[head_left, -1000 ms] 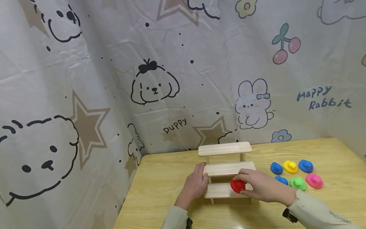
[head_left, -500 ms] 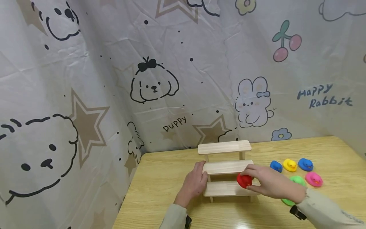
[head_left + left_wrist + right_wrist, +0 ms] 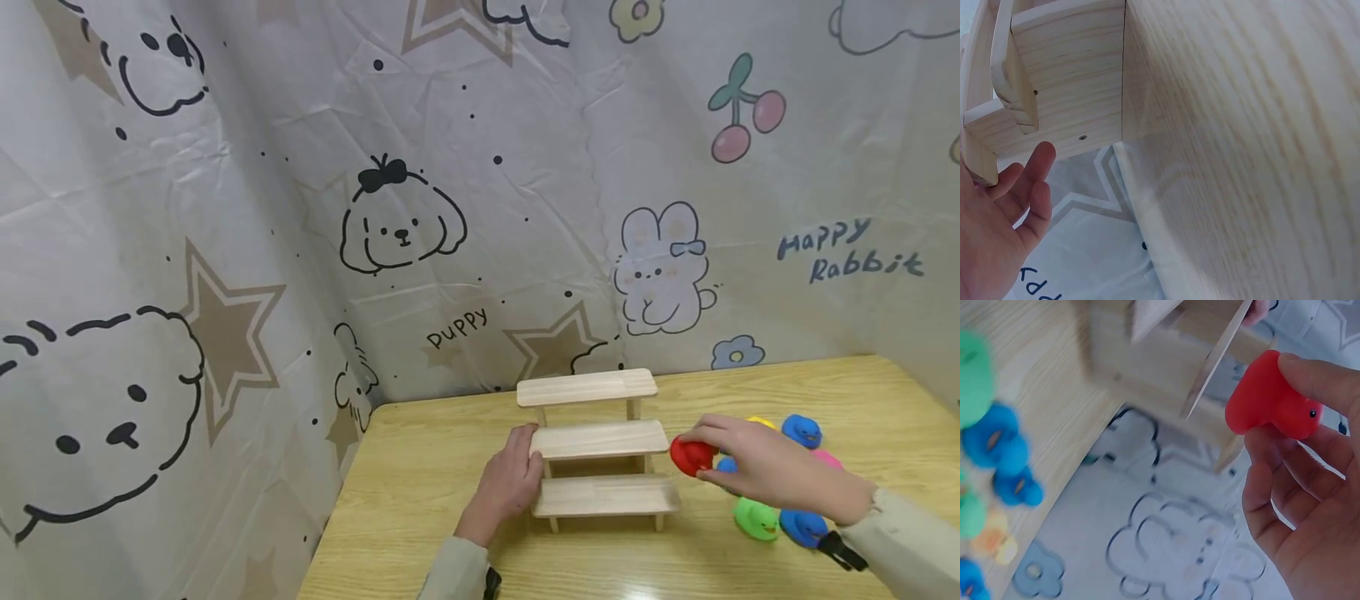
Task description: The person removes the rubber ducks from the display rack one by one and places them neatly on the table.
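Note:
A small red rubber duck (image 3: 691,457) is pinched between the thumb and fingers of my right hand (image 3: 783,468), in the air just right of the wooden three-tier shelf (image 3: 600,439). In the right wrist view the red duck (image 3: 1272,397) shows a black eye, and the right hand (image 3: 1313,487) has its thumb on top and fingers below. My left hand (image 3: 504,483) holds the left end of the middle tier. From the left wrist, several fingers of the left hand (image 3: 1007,225) show loosely bent beside the shelf's side (image 3: 1072,81); the contact is partly hidden.
Right of the shelf on the wood-grain table (image 3: 420,467) sit several ducks, including a green duck (image 3: 756,518), a near blue duck (image 3: 804,527) and a far blue duck (image 3: 802,431). My right hand and forearm partly cover others. A printed curtain (image 3: 450,208) hangs behind.
My right hand has carried the red duck rightward, from in front of the shelf tiers to beyond their right end. The left hand has stayed at the shelf's left side.

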A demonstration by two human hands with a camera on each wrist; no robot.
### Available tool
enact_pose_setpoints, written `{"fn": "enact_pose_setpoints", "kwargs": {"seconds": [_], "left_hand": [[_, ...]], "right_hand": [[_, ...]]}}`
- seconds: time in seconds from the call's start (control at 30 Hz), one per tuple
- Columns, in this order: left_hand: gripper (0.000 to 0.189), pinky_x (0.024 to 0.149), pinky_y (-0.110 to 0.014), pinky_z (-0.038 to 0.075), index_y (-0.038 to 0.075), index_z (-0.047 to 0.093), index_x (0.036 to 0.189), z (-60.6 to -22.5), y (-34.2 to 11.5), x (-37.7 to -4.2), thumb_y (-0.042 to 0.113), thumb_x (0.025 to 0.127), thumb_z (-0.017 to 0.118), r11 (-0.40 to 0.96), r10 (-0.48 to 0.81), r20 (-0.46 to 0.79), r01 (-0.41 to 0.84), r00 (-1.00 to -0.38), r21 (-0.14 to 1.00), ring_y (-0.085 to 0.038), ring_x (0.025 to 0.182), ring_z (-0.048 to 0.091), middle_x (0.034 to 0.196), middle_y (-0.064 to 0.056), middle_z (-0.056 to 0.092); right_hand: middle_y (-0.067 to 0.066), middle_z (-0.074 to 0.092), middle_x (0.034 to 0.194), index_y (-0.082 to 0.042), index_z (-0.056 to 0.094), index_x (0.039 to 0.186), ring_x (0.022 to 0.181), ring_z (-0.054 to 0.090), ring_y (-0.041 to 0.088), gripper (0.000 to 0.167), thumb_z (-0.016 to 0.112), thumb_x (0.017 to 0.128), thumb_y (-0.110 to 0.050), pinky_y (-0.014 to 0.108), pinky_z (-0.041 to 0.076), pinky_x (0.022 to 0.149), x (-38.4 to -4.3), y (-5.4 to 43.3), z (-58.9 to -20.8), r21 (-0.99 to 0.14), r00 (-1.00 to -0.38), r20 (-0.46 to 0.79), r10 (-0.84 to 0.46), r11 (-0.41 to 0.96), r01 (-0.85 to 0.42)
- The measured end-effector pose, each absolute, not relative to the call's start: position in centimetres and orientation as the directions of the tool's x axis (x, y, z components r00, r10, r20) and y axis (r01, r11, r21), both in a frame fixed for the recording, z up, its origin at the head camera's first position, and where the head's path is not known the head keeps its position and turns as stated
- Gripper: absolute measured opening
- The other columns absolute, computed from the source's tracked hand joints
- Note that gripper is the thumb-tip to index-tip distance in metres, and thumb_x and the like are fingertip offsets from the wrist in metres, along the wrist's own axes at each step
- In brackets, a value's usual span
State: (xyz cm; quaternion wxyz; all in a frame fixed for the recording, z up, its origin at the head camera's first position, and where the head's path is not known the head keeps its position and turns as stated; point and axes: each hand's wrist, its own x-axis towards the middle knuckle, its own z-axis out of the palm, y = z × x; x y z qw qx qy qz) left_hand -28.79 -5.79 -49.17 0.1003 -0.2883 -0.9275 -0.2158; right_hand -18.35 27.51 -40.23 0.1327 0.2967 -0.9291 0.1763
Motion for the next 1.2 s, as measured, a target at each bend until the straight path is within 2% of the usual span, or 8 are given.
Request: {"fn": "enact_pose_setpoints", "kwargs": {"seconds": [0.33,0.57,0.77,1.03,1.2], "left_hand": [[0.046,0.082,-0.038,0.049,0.005,0.039,0.137,-49.2,-5.8,-28.6,0.024,0.097,0.030,0.741,0.485,0.318,0.576,-0.814,0.346,-0.024,0.098,0.058,0.131,-0.008,0.046],[0.045,0.081,-0.039,0.049,0.006,0.039,0.137,-49.3,-5.9,-28.6,0.024,0.097,0.031,0.737,0.480,0.330,0.578,-0.813,0.351,-0.025,0.096,0.059,0.131,-0.008,0.046],[0.044,0.078,-0.039,0.050,0.005,0.040,0.136,-49.3,-5.8,-28.7,0.023,0.097,0.031,0.731,0.489,0.346,0.593,-0.801,0.339,-0.025,0.094,0.059,0.129,-0.008,0.047],[0.045,0.081,-0.039,0.049,0.005,0.039,0.137,-49.4,-5.8,-28.7,0.024,0.097,0.031,0.734,0.487,0.334,0.585,-0.807,0.344,-0.025,0.097,0.059,0.131,-0.008,0.046],[0.045,0.082,-0.040,0.049,0.005,0.039,0.137,-49.3,-5.7,-28.7,0.024,0.097,0.031,0.733,0.483,0.326,0.579,-0.812,0.357,-0.025,0.098,0.058,0.131,-0.008,0.046]], "right_hand": [[-0.012,0.054,0.091,-0.011,0.067,0.099,0.073,0.051,0.001,0.041,0.085,0.062,-0.013,0.022,0.049,0.058,-17.0,34.2,-42.6,-0.156,-0.825,0.392,-0.407,0.854,-0.496],[-0.002,0.059,0.093,-0.006,0.067,0.099,0.075,0.057,0.012,0.043,0.085,0.061,-0.011,0.030,0.052,0.059,-15.8,37.4,-43.9,-0.136,-0.890,0.321,-0.323,0.915,-0.381],[-0.011,0.053,0.086,-0.013,0.067,0.093,0.072,0.050,0.003,0.040,0.086,0.058,-0.008,0.025,0.050,0.061,-15.0,39.6,-45.0,-0.112,-0.921,0.257,-0.292,0.938,-0.329],[-0.008,0.055,0.084,-0.011,0.067,0.092,0.069,0.049,0.002,0.041,0.087,0.057,-0.006,0.027,0.051,0.061,-14.0,41.6,-47.3,-0.129,-0.959,0.171,-0.224,0.960,-0.248],[-0.006,0.055,0.085,-0.010,0.067,0.095,0.070,0.052,0.005,0.038,0.085,0.061,-0.007,0.030,0.051,0.064,-13.5,42.0,-48.8,-0.173,-0.983,0.078,-0.167,0.969,-0.178]]}}
